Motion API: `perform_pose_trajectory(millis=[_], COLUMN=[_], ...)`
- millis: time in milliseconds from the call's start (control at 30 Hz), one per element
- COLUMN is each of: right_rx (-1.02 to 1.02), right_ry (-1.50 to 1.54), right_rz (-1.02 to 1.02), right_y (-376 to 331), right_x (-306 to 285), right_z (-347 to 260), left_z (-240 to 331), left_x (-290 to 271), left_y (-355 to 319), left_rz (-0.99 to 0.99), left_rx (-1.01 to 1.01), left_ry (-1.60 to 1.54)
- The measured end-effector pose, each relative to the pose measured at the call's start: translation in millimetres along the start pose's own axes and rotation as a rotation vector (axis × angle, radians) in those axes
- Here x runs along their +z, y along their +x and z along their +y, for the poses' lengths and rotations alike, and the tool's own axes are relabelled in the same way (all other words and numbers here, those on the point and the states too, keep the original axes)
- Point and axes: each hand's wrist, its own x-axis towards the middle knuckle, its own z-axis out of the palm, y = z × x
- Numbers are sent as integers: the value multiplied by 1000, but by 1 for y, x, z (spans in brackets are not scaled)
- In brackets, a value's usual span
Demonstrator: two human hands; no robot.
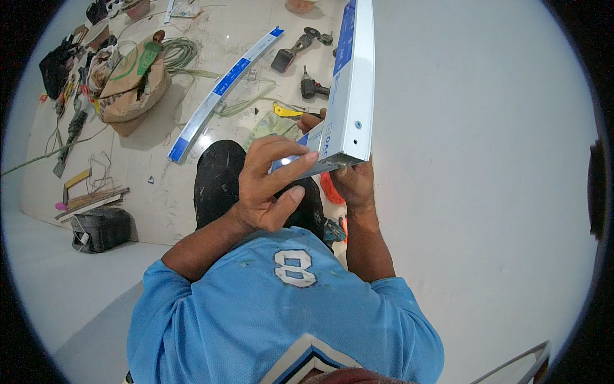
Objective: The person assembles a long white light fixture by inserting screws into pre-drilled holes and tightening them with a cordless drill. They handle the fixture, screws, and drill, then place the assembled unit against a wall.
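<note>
A long white metal profile [354,83] with blue printed film stretches away from me, its near end at my hands. A screw head and a small dark hole show in its end face. My right hand [355,187] grips this end from below. Fingertips show past the profile's left side. My left hand [265,182] is at the left of the end, fingers apart and index fingertip against the profile's edge. A yellow-handled tool [287,111] lies just beyond the hands. An orange object [331,188] is partly hidden beneath the profile.
On the tiled floor lie another blue-and-white strip [220,89], an angle grinder [296,52] and a cordless drill [311,86]. Left are a torn brown sack [131,96], coiled hose [181,52], a yellow-framed hacksaw [75,179] and a black case [102,229]. A pale wall [480,166] rises close right.
</note>
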Motion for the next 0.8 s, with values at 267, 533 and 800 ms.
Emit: perform_pose_trajectory(millis=[267, 533, 800], right_rx=[139, 184, 140], right_ry=[-153, 127, 199], right_rz=[99, 44, 66], right_y=[-12, 1, 1], right_x=[-5, -5, -3], right_z=[-4, -6, 1], left_z=[6, -30, -14], left_x=[6, 7, 10], left_y=[34, 42, 43], left_rz=[-35, -183, -232], left_rx=[-41, -175, -372], left_ry=[18, -142, -255])
